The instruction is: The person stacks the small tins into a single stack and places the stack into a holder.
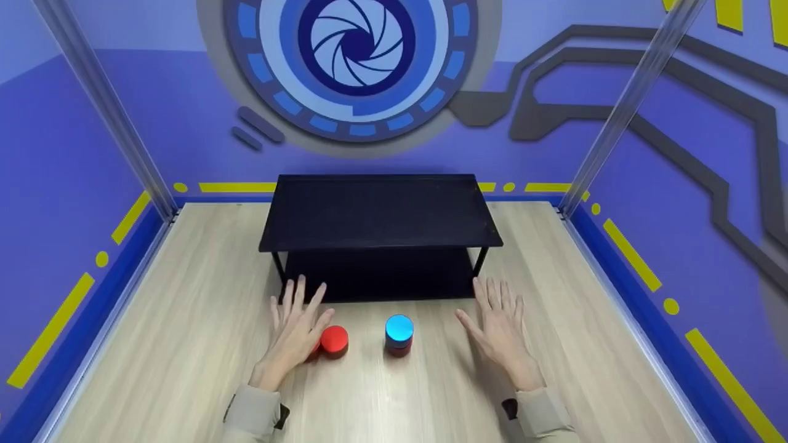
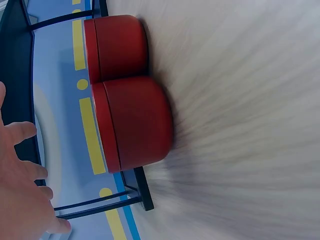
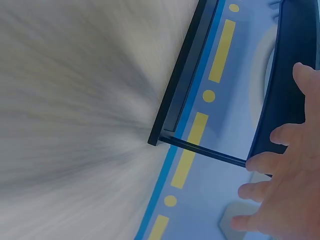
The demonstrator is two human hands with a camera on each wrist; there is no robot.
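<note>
My left hand [image 1: 295,332] is held with its fingers spread, beside two round red lidded tins. The nearer-to-centre red tin [image 1: 334,341] shows its whole lid; the other is mostly hidden under the hand. In the left wrist view a larger-looking red tin [image 2: 135,125] and a second red tin [image 2: 122,47] stand side by side, touching or nearly so. A blue-topped round tin [image 1: 399,330] stands between the hands, with red below it; whether these are two stacked tins I cannot tell. My right hand [image 1: 502,329] has straight, spread fingers and holds nothing.
A black two-level shelf [image 1: 381,212] stands at the back of the light wooden table [image 1: 394,406], its front edge just beyond my fingertips. Blue-purple panels [image 1: 154,123] with metal corner posts [image 1: 634,104] enclose the back and sides.
</note>
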